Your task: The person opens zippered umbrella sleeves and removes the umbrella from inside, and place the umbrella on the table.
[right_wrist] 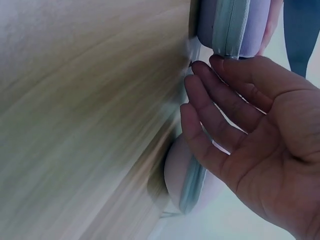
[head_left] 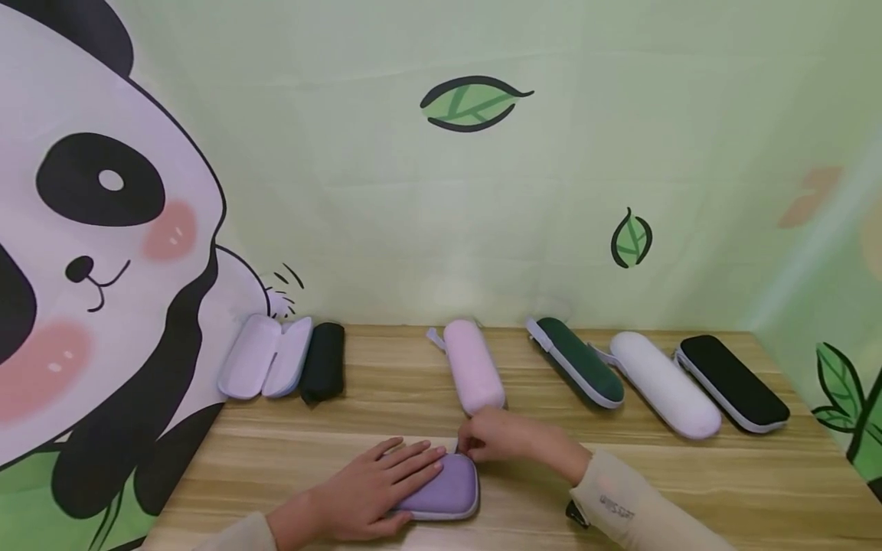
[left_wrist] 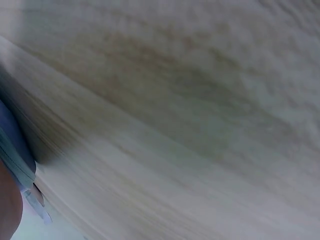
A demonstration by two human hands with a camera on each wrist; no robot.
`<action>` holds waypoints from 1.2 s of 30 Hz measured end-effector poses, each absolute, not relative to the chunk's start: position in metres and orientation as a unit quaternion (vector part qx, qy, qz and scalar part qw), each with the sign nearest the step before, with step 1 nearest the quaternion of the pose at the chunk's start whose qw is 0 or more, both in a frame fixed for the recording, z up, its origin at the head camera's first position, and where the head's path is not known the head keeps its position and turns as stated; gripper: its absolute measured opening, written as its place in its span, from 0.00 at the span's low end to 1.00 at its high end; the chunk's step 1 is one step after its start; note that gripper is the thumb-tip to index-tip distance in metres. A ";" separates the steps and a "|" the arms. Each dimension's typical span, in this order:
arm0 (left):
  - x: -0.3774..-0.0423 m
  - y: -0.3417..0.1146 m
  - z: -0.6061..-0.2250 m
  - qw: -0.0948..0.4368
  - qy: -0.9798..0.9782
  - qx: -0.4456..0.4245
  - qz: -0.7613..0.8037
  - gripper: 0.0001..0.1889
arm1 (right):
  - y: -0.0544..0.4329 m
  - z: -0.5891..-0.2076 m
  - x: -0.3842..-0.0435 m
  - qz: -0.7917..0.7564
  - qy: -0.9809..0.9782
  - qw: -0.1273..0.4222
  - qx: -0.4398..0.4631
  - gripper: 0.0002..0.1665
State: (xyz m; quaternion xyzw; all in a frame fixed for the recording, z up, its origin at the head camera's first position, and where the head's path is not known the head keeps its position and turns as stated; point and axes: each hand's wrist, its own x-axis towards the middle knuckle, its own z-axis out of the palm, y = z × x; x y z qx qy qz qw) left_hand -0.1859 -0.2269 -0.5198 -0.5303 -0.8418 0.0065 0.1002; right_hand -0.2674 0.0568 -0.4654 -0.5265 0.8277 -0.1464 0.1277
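A purple zippered glasses case (head_left: 453,490) lies closed on the table's near part. My left hand (head_left: 372,490) rests across its top, fingers stretched out. At the case's far right corner, my right hand (head_left: 503,436) pinches the zipper pull, which the fingers mostly hide. In the right wrist view, thumb and forefinger of the right hand (right_wrist: 260,120) meet at the zipper seam (right_wrist: 231,30) on the case's end; the other fingers are loosely bent. The left wrist view catches only the case's edge (left_wrist: 15,145) and part of the left hand (left_wrist: 7,205).
Behind stand a pink case (head_left: 474,367), a dark green case (head_left: 579,363), a white case (head_left: 664,386) and a black case (head_left: 733,383). At left are an opened pale case (head_left: 255,356) and a black pouch (head_left: 324,363). A printed panda backdrop (head_left: 358,191) borders the wooden table (head_left: 276,451).
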 end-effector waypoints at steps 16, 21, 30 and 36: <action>-0.184 -0.229 -0.518 0.102 -0.845 -0.526 0.006 0.37 | 0.057 -0.471 -0.257 -0.036 0.818 -0.023 -0.574 0.03; -0.183 -0.228 -0.517 0.096 -0.845 -0.526 0.004 0.37 | 0.056 -0.479 -0.255 0.007 0.815 -0.110 -0.569 0.05; -0.185 -0.226 -0.519 0.111 -0.842 -0.528 0.003 0.37 | 0.058 -0.482 -0.261 0.105 0.794 -0.145 -0.581 0.12; -0.184 -0.227 -0.520 0.113 -0.840 -0.531 -0.002 0.37 | 0.060 -0.484 -0.261 0.092 0.807 -0.102 -0.574 0.14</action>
